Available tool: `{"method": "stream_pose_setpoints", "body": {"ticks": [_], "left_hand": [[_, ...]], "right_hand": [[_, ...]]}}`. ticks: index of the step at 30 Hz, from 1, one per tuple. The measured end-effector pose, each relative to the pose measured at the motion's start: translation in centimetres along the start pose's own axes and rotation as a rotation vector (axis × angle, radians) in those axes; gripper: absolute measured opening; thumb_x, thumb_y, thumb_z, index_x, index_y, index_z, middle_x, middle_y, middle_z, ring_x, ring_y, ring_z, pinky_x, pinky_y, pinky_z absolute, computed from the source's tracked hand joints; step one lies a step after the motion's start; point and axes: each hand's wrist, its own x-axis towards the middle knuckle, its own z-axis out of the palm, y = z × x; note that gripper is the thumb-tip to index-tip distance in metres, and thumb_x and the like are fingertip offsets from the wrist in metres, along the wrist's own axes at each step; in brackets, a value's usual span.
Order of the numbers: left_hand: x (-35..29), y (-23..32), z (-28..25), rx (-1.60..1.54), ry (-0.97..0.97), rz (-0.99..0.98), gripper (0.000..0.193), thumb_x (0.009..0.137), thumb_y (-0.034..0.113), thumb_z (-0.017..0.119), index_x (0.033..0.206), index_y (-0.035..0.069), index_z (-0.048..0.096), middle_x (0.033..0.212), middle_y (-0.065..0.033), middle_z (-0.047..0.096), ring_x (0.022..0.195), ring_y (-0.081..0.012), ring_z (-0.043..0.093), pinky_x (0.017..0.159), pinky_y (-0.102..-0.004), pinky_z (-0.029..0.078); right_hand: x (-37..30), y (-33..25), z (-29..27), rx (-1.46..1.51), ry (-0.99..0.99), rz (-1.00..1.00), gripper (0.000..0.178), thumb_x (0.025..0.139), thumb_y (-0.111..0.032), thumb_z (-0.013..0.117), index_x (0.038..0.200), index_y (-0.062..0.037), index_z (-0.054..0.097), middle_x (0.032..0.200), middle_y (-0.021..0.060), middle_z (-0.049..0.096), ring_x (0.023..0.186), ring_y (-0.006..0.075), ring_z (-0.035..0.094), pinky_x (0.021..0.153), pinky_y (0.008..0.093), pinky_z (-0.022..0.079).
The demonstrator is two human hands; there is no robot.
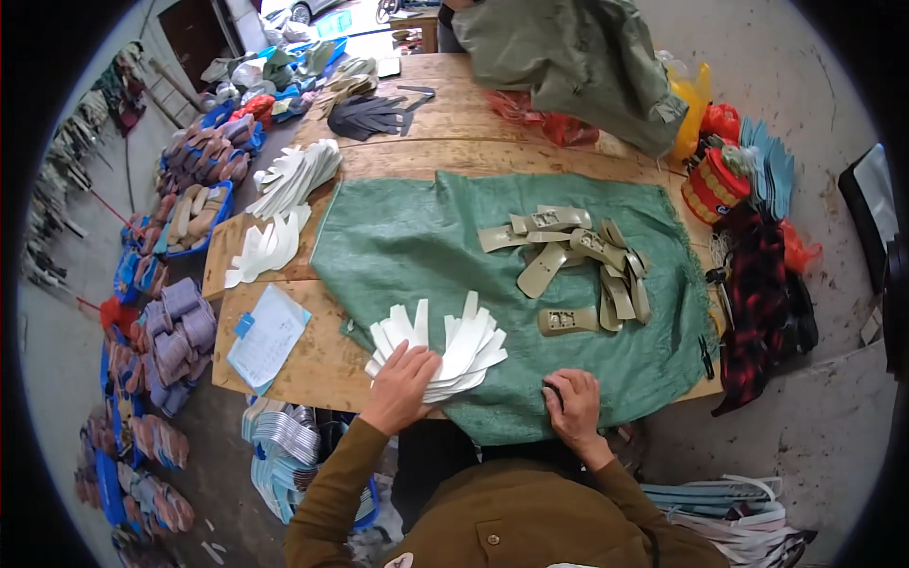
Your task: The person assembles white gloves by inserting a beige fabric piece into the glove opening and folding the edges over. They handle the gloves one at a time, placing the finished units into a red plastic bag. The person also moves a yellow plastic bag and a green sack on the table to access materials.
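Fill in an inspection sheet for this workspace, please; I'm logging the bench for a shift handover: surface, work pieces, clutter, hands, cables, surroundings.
Surface: wooden table, partly covered by a green sheet.
Work pieces: fanned white pieces at the near edge; a loose pile of olive pieces on the sheet, right of centre.
Clutter: paper at left, dark pieces and grey-green cloth toward the far end, black pen at right.
Hands: left hand on the white pieces; right hand on the sheet, fingers curled, contents unclear.
Cables: nothing seen.
Surroundings: filled blue baskets at left; dark red plaid cloth at right.
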Motion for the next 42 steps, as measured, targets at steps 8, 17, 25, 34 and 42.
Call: {"method": "stream_pose_setpoints", "body": {"ticks": [8, 17, 25, 34, 42], "left_hand": [[-0.7, -0.6, -2.0, -0.119, -0.042, -0.01, 0.047, 0.066, 0.006, 0.074, 0.111, 0.005, 0.06, 0.103, -0.0128, 0.065, 0.102, -0.033, 0.063, 0.101, -0.0453, 0.046], [-0.1, -2.1, -5.9, -0.718, 0.113, -0.428, 0.026, 0.085, 0.016, 0.071, 0.107, 0.003, 0.066, 0.095, -0.0108, 0.069, 0.081, -0.022, 0.066, 0.074, -0.032, 0.051], [-2.7, -2.2, -12.3, -1.222, 0.354, -0.887, 0.037, 0.085, 0.008, 0.071, 0.12, 0.002, 0.063, 0.106, -0.0039, 0.068, 0.095, -0.0115, 0.062, 0.085, -0.0278, 0.048], [-9.0, -1.7, -14.3, -1.318, 0.609, -0.989, 0.048, 0.083, 0.001, 0.068, 0.129, 0.0, 0.054, 0.118, -0.0069, 0.064, 0.104, -0.0159, 0.062, 0.09, -0.0302, 0.049], [-15.3, -0.7, -14.9, -1.4, 0.928, -1.005, 0.052, 0.084, 0.004, 0.067, 0.132, -0.002, 0.048, 0.115, -0.0111, 0.064, 0.096, -0.0192, 0.065, 0.083, -0.033, 0.055]], "right_hand": [[-0.4, 0.0, 0.8, 0.009, -0.002, 0.02, 0.019, 0.082, -0.011, 0.068, 0.101, -0.01, 0.064, 0.1, 0.0075, 0.061, 0.096, 0.0287, 0.057, 0.083, 0.0406, 0.041], [0.5, -0.2, 0.4, -0.022, -0.026, 0.022, 0.02, 0.082, -0.009, 0.068, 0.102, -0.0095, 0.064, 0.101, 0.008, 0.061, 0.097, 0.0296, 0.057, 0.084, 0.041, 0.041], [-0.2, -0.4, 0.5, -0.007, -0.019, -0.003, 0.02, 0.084, -0.006, 0.065, 0.104, -0.0069, 0.063, 0.105, 0.0116, 0.06, 0.1, 0.0321, 0.055, 0.089, 0.0424, 0.041], [0.5, -1.0, 0.7, -0.04, -0.037, -0.014, 0.02, 0.085, -0.005, 0.063, 0.105, -0.006, 0.061, 0.103, 0.0115, 0.059, 0.099, 0.0322, 0.055, 0.09, 0.0427, 0.04], [9.5, -4.9, -1.3, 0.379, -0.187, 0.015, 0.013, 0.09, -0.005, 0.06, 0.103, -0.0004, 0.06, 0.095, 0.013, 0.061, 0.088, 0.0276, 0.059, 0.082, 0.0351, 0.044]]}}
